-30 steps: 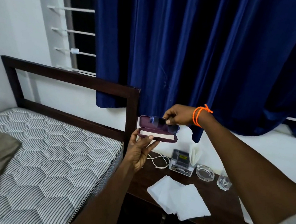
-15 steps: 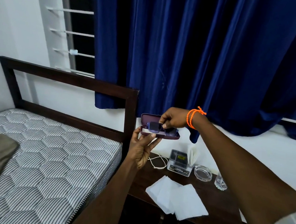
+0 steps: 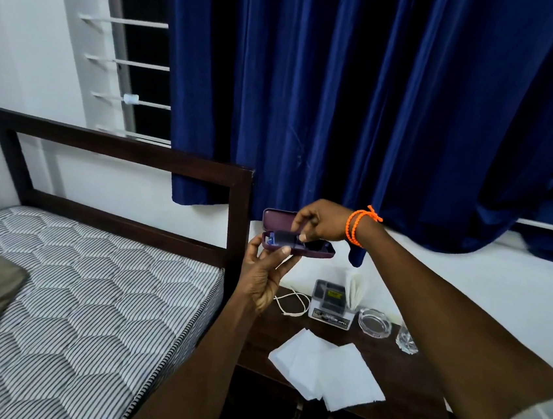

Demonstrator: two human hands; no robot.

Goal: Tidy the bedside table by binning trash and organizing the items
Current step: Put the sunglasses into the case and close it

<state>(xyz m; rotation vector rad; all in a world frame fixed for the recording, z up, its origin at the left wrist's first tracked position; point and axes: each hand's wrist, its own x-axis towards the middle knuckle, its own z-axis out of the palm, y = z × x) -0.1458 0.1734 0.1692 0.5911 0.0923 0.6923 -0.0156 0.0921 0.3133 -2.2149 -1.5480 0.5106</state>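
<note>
Right now, in the head view, the left hand [image 3: 266,273] is cradling one open purple glasses case [image 3: 294,238] from below at the centre of the frame, thumb and fingers curled round its lower shell. The right hand [image 3: 321,226] is reaching in from the right, fingertips pinching one pair of dark glasses [image 3: 286,237] that is lying in the tray with the lid standing up behind.

I am thinking the risk is in the closing: if an arm of the glasses is sitting proud of the rim, the lid may be pinching it or a finger. The case is also hanging in mid-air above the near edge of the desk [image 3: 413,387], so a loose hold could be sending it down onto the glass things below.

Counting what is lying on the desk in the lower right of the frame: a few white tissues [image 3: 326,368], overlapping so I cannot tell how many; one coiled white cable [image 3: 292,305]; one small box-like holder [image 3: 330,303] with paper standing beside it; one clear ashtray [image 3: 375,322]; one drinking glass [image 3: 406,340].
</note>
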